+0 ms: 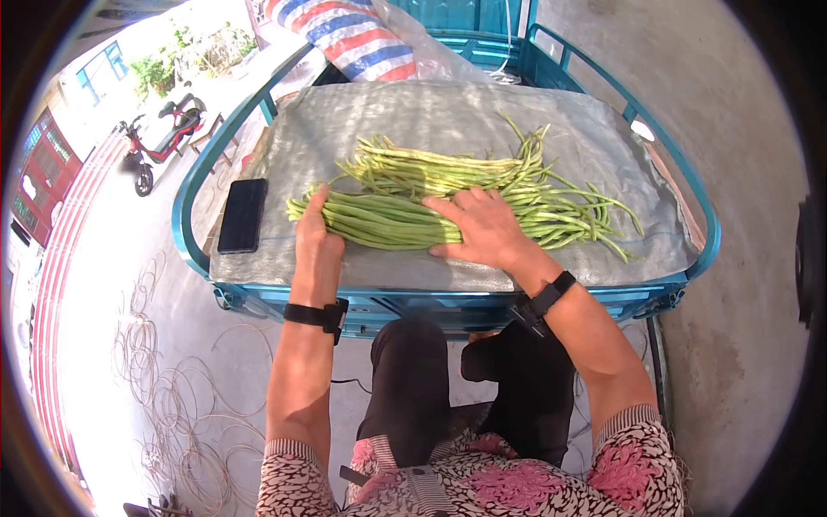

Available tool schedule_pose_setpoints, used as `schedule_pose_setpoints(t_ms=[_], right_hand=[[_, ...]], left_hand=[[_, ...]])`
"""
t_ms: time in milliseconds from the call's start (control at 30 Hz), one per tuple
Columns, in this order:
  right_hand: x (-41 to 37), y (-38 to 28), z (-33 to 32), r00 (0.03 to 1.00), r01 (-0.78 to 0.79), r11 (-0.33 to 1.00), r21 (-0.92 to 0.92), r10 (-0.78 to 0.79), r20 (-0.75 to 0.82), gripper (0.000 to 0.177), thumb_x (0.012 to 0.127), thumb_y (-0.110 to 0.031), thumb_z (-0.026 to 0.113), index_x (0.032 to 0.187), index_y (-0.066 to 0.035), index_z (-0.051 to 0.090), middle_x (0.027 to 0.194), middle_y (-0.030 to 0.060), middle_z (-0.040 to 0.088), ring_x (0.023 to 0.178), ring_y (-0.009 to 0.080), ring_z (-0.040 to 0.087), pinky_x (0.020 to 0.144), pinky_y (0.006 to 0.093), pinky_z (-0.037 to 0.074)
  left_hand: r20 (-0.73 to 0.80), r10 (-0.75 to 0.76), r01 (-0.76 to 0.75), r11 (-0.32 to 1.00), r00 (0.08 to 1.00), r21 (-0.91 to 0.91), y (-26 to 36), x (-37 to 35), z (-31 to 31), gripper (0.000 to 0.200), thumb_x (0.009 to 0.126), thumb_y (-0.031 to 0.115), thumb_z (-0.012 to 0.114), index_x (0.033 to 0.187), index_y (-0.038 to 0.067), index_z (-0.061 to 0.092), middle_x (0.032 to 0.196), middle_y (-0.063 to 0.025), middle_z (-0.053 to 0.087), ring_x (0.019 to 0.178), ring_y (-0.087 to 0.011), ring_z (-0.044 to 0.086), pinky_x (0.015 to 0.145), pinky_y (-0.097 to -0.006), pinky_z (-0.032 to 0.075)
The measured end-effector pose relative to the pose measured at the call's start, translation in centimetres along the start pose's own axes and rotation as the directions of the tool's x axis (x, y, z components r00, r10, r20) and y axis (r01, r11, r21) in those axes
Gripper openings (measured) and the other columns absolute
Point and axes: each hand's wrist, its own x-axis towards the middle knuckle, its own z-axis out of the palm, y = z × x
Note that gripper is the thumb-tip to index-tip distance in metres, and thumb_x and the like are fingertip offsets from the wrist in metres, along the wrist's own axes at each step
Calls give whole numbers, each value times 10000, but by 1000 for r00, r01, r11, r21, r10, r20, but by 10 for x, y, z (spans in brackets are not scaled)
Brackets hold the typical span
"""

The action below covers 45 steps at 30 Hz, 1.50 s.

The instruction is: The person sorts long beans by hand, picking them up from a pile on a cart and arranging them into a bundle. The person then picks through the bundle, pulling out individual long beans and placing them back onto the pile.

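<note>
A bundle of long green beans lies on a grey woven sheet. My left hand is at the bundle's left end, with its thumb over the tips and its other fingers hidden. Across the middle of the bundle rests my right hand, its fingers curved around the beans. Just behind this bundle lies another pile of paler, yellowish beans. Loose bean ends spread out to the right of my right hand.
A black phone lies left of the beans. The sheet covers a cart bed with a blue metal rail. Behind is a striped sack. Coiled wire lies on the floor at left, below a red scooter.
</note>
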Motion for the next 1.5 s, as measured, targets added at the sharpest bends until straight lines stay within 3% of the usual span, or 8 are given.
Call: schedule_pose_setpoints(t_ms=[100,200,233,333,467,800,1000,1500], right_hand=[[0,1,-4,998,-11,998,55,8,60,752,733,-570,727,1377,-233,537,917,75,550,962,271,515,863,408,406],[1,4,-1,997,-9,998,65,4,83,732,749,-570,719,1374,-232,541,909,79,540,945,272,509,854,423,402],[2,5,-1,997,-3,998,65,-2,76,733,750,-573,717,1374,-232,540,910,81,540,946,273,509,853,422,402],[2,4,0,997,1,998,65,-6,76,719,762,-580,707,1368,-233,538,929,84,550,966,272,517,867,420,398],[1,4,2,998,12,999,34,-14,67,722,776,-598,686,1366,-211,532,956,82,564,987,274,527,875,416,400],[0,38,-6,997,-72,989,126,71,14,484,865,-553,603,990,-91,676,826,98,647,886,282,613,817,456,449],[-11,77,-13,983,56,984,-168,-84,-164,447,907,-500,578,732,-99,668,708,64,623,776,270,612,732,399,468],[-36,70,-44,967,-253,963,-88,254,2,518,957,-529,481,766,-92,683,680,130,643,683,343,623,638,488,464]], left_hand=[[68,408,-412,881,910,231,-3,-17,11,389,874,122,705,1186,-47,546,1164,-207,595,1063,-336,607,960,-443,492],[164,940,-598,51,299,800,-6,-6,11,443,840,119,727,1215,-28,541,1188,-199,592,1117,-334,573,1017,-449,414],[327,930,-565,-181,168,805,-4,-17,18,454,832,123,731,1220,-17,544,1191,-191,594,1133,-331,562,1030,-450,390],[838,449,-818,-323,311,476,-18,-56,24,388,848,187,704,1195,51,595,1144,-126,620,1141,-304,540,1012,-440,353],[945,108,-770,-554,309,316,-60,-48,12,246,949,283,552,1080,110,668,1065,-62,641,1080,-269,545,963,-421,353],[944,130,-712,-628,302,314,-63,-59,12,221,948,272,496,927,131,665,910,-42,625,976,-256,548,919,-417,356],[947,174,-738,-594,270,320,-67,-54,9,208,936,252,497,875,124,649,888,-43,617,970,-259,549,909,-421,360],[953,210,-757,-580,219,302,-67,-56,4,131,886,215,548,849,126,637,865,-28,622,950,-242,569,910,-421,377]])
